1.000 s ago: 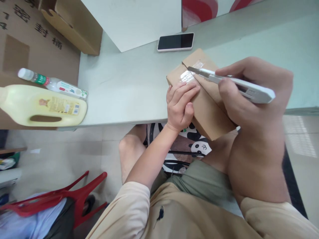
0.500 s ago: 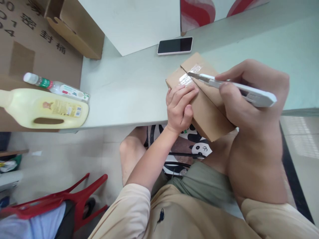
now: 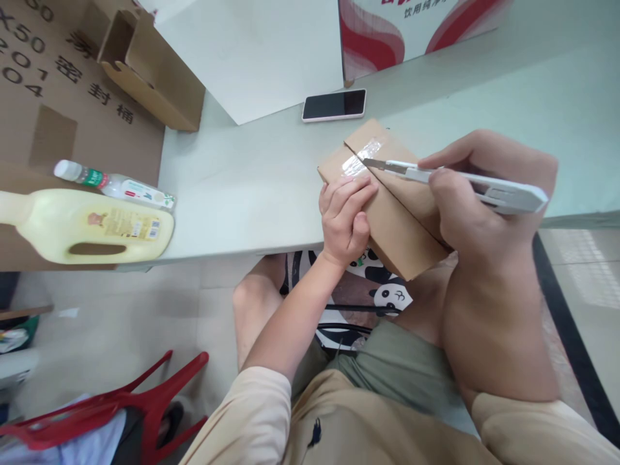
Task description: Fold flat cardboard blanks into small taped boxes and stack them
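A small brown cardboard box (image 3: 402, 239) lies at a slant at the table's front edge, its near end jutting over it. Clear tape (image 3: 355, 165) crosses the seam on its top. My left hand (image 3: 345, 219) is closed on the box's left side, fingers curled over the top beside the tape. In my right hand (image 3: 484, 194) is a white utility knife (image 3: 520, 196), blade out. Its tip is at the seam next to the tape; whether it has gone through cannot be seen. My right hand hides part of the box's right side.
A phone (image 3: 334, 106) lies behind the box, before a large white carton (image 3: 266, 58). At left are a yellow jug (image 3: 48, 226), a plastic bottle (image 3: 116, 184), an open brown box (image 3: 165, 84) and a big printed carton (image 3: 53, 129). A red chair (image 3: 150, 407) stands lower left.
The whole scene sits slightly lower in view as the head shifts. The knife tip stays close to the tape and seam, and both hands keep their hold.
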`<action>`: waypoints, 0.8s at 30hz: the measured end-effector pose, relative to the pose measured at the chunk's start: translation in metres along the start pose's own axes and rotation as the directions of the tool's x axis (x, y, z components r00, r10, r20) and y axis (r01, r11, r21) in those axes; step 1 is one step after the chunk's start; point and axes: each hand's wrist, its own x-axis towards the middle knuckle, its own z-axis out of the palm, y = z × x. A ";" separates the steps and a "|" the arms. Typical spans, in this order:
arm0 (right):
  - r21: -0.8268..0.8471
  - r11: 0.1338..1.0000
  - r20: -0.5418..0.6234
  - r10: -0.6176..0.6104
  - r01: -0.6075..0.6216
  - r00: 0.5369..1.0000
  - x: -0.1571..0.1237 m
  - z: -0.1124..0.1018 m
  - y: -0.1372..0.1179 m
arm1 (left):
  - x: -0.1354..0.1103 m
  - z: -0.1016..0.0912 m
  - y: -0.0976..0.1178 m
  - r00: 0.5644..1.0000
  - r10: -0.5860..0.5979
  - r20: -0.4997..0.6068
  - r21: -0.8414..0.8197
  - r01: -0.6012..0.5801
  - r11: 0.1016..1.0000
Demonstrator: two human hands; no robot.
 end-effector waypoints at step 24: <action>0.110 0.993 -0.247 -0.014 0.043 0.969 0.001 0.004 0.008 | 0.004 -0.002 0.005 0.996 0.031 -0.081 -0.001 -0.031 1.000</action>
